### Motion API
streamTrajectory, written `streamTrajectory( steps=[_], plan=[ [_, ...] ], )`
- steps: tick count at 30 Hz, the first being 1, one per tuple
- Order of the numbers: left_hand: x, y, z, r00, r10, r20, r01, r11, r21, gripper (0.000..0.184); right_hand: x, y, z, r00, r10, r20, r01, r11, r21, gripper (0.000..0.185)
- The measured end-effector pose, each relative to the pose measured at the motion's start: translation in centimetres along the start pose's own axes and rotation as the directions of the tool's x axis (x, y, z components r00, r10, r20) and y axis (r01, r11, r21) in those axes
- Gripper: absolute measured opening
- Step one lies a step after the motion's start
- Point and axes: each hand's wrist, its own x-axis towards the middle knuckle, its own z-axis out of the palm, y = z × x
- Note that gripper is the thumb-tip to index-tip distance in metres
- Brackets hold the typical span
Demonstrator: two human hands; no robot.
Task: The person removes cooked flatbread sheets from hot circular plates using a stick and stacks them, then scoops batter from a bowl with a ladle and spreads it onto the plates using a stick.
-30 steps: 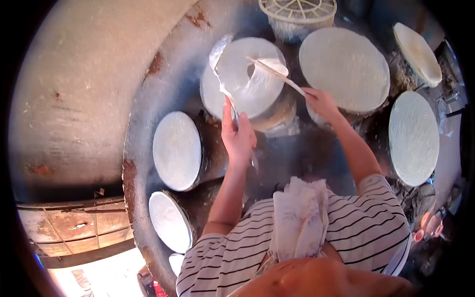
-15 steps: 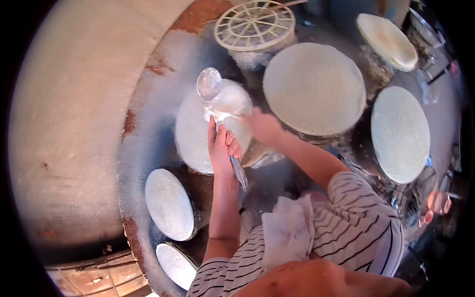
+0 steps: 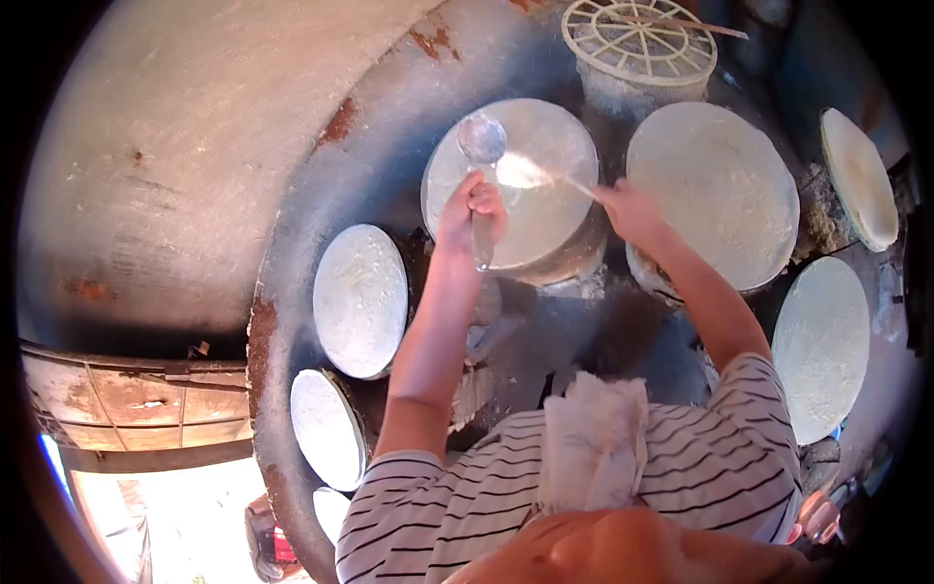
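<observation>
A metal ladle (image 3: 482, 139) is in my left hand (image 3: 472, 211), its bowl above the left part of a round white-topped drum (image 3: 555, 219). The handle points down past my closed fingers. My right hand (image 3: 634, 212) grips a thin-handled tool at the drum's right edge. That tool's pale end (image 3: 523, 171) lies over the middle of the white top and is blurred, so its exact shape is unclear. To the right of this drum stands a larger one with a pale round top (image 3: 715, 195).
Further pale discs stand at the left (image 3: 360, 302), lower left (image 3: 327, 428), right (image 3: 822, 350) and far right (image 3: 860, 180). A spoked round rack (image 3: 639, 41) with a stick (image 3: 686, 24) on it tops a container at the back. A curved wall (image 3: 175, 195) fills the left.
The view has shifted. My right hand has moved from close beside my left hand out to the right, and the thin-handled tool shows again. The ladle has come away from the white mass.
</observation>
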Motion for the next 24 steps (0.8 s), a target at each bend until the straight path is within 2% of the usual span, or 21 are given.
streamTrajectory(
  steps=[3,4,6,7,8,9,10,11,12,13,14,15,16,17,19,21,22,23,24],
  plan=[
    [1.1,-0.3,1.0,0.999,0.047,0.023,-0.048,0.998,0.039,0.034,-3.3,-1.6,-2.7,0.999,0.028,0.027,-0.033,0.982,0.184,0.024],
    [0.8,-0.6,0.8,0.998,0.060,0.030,-0.061,0.997,0.038,0.033,-4.6,-1.5,-2.6,0.993,0.115,-0.024,-0.108,0.973,0.202,0.027],
    [-0.4,-1.3,-0.1,0.996,0.085,0.015,-0.086,0.994,0.061,0.031,-6.6,-2.4,-1.3,0.966,0.258,0.030,-0.254,0.915,0.315,0.026],
    [-0.7,-2.3,-0.8,0.981,0.184,-0.056,-0.178,0.979,0.096,0.031,-7.5,-3.3,-0.4,0.942,0.332,0.044,-0.324,0.871,0.370,0.025],
    [-0.6,-4.2,-1.9,0.952,0.279,-0.122,-0.262,0.955,0.143,0.031,-8.3,-5.5,1.1,0.939,0.343,0.006,-0.321,0.870,0.375,0.024],
    [-0.3,-6.1,-2.8,0.911,0.374,-0.173,-0.340,0.920,0.196,0.031,-8.1,-7.7,2.0,0.904,0.417,0.091,-0.398,0.747,0.533,0.024],
    [0.0,-8.4,-3.4,0.872,0.455,-0.181,-0.402,0.876,0.267,0.032,-7.6,-8.2,3.3,0.857,0.451,0.248,-0.497,0.600,0.627,0.023],
    [0.3,-10.4,-4.1,0.826,0.535,-0.177,-0.461,0.822,0.335,0.032,-6.8,-8.5,4.6,0.948,0.313,0.062,-0.289,0.761,0.581,0.022],
    [1.3,-11.3,-5.0,0.834,0.527,-0.163,-0.501,0.847,0.176,0.032,-5.5,-9.1,3.0,0.958,0.244,0.149,-0.286,0.847,0.448,0.022],
    [2.0,-11.3,-4.9,0.843,0.520,-0.140,-0.523,0.852,0.018,0.032,-4.6,-9.3,3.5,0.979,0.204,0.028,-0.201,0.915,0.350,0.026],
    [2.5,-10.2,-4.7,0.910,0.413,0.036,-0.386,0.876,-0.288,0.031,-3.9,-8.9,3.3,0.991,0.137,-0.001,-0.131,0.953,0.275,0.027],
    [1.8,-9.6,-4.5,0.920,0.324,0.219,-0.163,0.826,-0.539,0.030,-3.7,-9.6,1.6,0.997,0.081,-0.004,-0.079,0.977,0.199,0.029],
    [0.4,-9.6,-4.9,0.882,0.274,0.383,0.097,0.689,-0.718,0.030,-3.4,-9.7,0.1,0.993,0.096,-0.062,-0.082,0.977,0.199,0.030],
    [-1.6,-10.1,-4.8,0.873,0.270,0.405,0.120,0.687,-0.717,0.029,-3.0,-8.8,-0.6,0.988,0.117,-0.098,-0.096,0.976,0.198,0.031],
    [-6.0,-11.5,-2.8,0.842,0.273,0.466,0.183,0.667,-0.722,0.028,-2.8,-4.6,-0.2,0.932,0.343,-0.115,-0.208,0.768,0.606,0.032],
    [-9.4,-12.3,-2.9,0.717,0.393,0.576,0.096,0.762,-0.640,0.031,-5.4,-4.1,1.6,0.969,0.246,-0.014,-0.221,0.892,0.394,0.031],
    [-11.1,-12.1,-2.8,0.706,0.400,0.584,0.090,0.768,-0.634,0.031,-6.5,-5.9,0.8,0.979,0.198,0.041,-0.201,0.937,0.284,0.031],
    [-12.5,-11.6,-3.3,0.682,0.424,0.596,0.079,0.767,-0.636,0.031,-7.7,-8.4,0.3,0.944,0.251,0.213,-0.299,0.925,0.235,0.031],
    [-14.2,-11.7,-3.3,0.666,0.438,0.603,0.098,0.751,-0.653,0.031,-8.1,-8.6,1.0,0.978,0.132,0.159,-0.172,0.946,0.274,0.031]
  ],
)
